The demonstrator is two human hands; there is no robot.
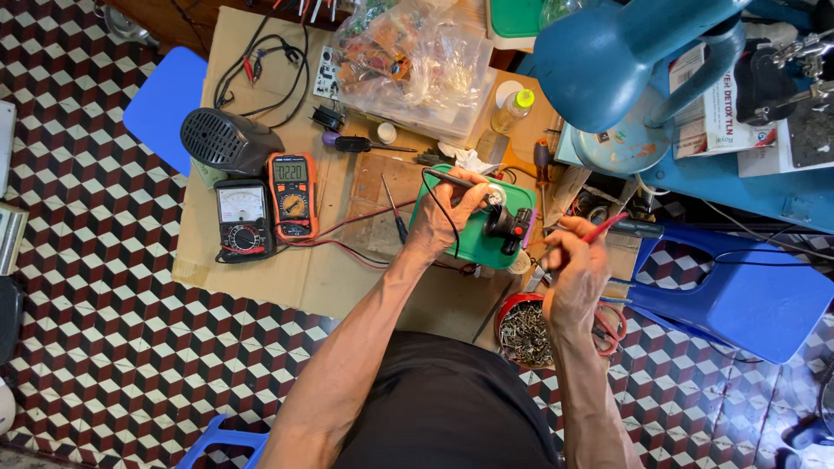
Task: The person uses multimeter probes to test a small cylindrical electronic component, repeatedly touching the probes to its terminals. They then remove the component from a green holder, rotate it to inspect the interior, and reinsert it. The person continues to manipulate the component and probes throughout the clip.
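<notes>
Pretty bright, even light all over, looks like soft daylight or overhead room light, so shadows are faint and short, just a soft dark patch under the forearms and around the black speaker [228,139] in the upper left. There's a bit of glare on the clear plastic bag [417,65] at top centre and a sheen on the blue lamp shade [608,52] at upper right, which sits close to the lens and looks slightly soft. Focus is sharp mid-frame, and the tiled floor bends noticeably toward the edges from the wide lens.
</notes>
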